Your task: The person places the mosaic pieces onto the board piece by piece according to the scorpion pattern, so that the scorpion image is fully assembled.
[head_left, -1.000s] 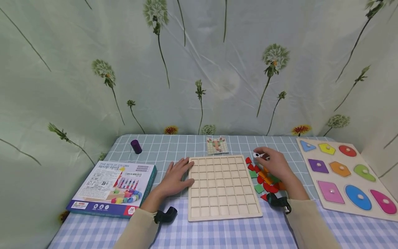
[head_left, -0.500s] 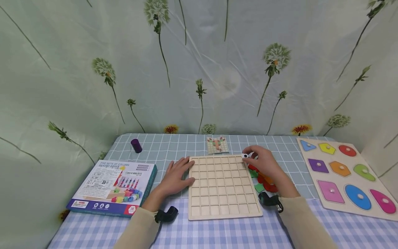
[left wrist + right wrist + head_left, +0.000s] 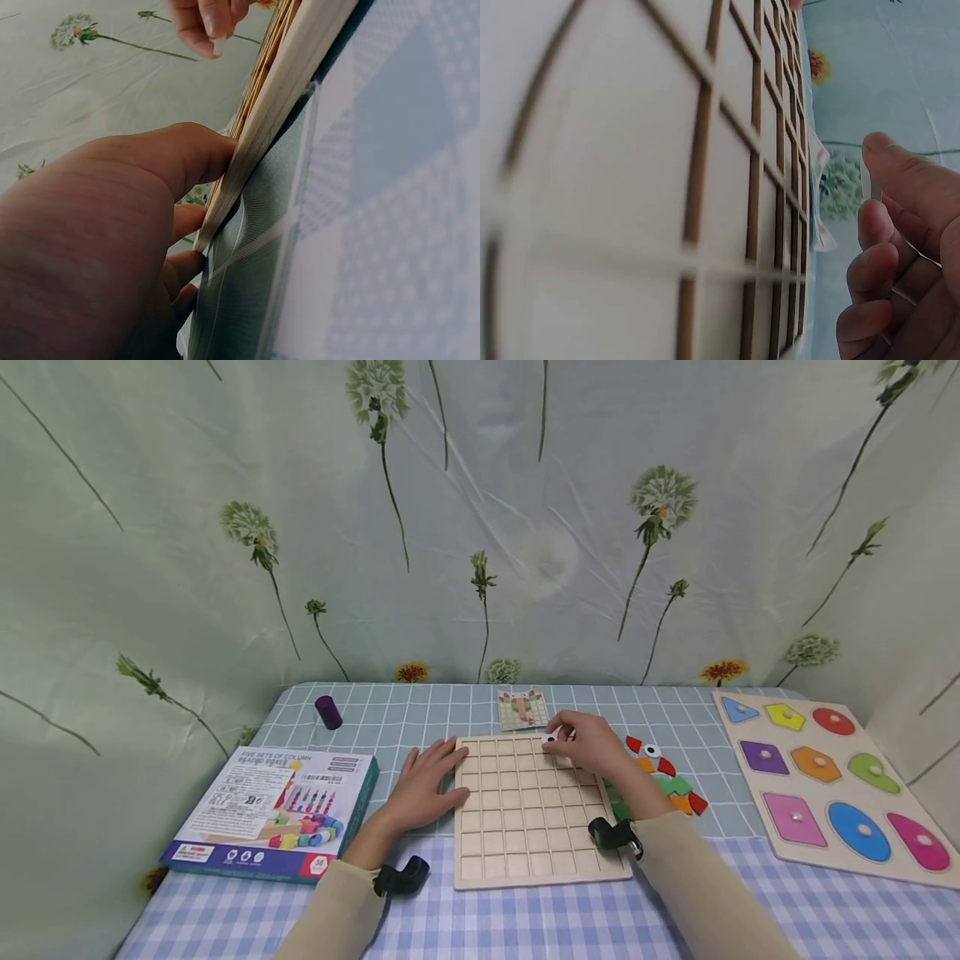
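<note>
A wooden grid board with square recesses lies flat on the table. My left hand rests along its left edge, thumb and fingertips touching the rim; in the left wrist view the thumb presses the side of the board. Above the top rows my right hand pinches a small white eye piece with a black dot, between thumb and fingers. The right wrist view shows that white piece edge-on, apart from the board. Behind the board lies a small pattern card with a coloured figure on a grid.
Loose red, orange and green pieces lie right of the board, with another eye piece. Further right is a shape puzzle board with knobs. At left are a boxed bead set and a purple cylinder.
My right hand has moved left from the loose pieces to above the board's top rows, carrying the white eye piece. The left hand has stayed at the board's left edge.
</note>
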Demonstrator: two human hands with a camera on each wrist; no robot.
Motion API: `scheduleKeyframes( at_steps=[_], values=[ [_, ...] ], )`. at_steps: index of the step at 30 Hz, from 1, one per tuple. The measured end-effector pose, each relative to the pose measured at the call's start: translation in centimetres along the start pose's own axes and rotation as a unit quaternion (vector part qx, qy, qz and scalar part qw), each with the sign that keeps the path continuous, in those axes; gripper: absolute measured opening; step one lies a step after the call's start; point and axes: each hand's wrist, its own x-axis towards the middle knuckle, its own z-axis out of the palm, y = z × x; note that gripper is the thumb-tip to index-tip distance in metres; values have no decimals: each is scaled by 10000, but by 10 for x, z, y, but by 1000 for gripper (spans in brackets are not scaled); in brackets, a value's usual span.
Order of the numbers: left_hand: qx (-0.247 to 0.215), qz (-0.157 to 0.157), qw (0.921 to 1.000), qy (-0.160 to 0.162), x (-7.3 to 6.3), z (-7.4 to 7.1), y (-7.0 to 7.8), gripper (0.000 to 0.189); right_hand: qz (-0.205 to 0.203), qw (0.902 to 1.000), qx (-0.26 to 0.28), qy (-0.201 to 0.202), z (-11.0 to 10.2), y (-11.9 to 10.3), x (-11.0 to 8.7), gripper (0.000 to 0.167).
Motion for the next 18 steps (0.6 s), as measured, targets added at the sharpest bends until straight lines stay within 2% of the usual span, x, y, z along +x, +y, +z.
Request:
scheduleKeyframes(
  at_steps=[10, 18],
  values=[
    [35, -4, 10000, 46, 1, 1, 0, 64, 157, 9990, 58, -423, 22, -18, 20, 18],
    [76, -18, 10000, 51, 2, 2, -1, 63, 287, 9987, -118, -408, 38, -25, 23, 19]
  ],
)
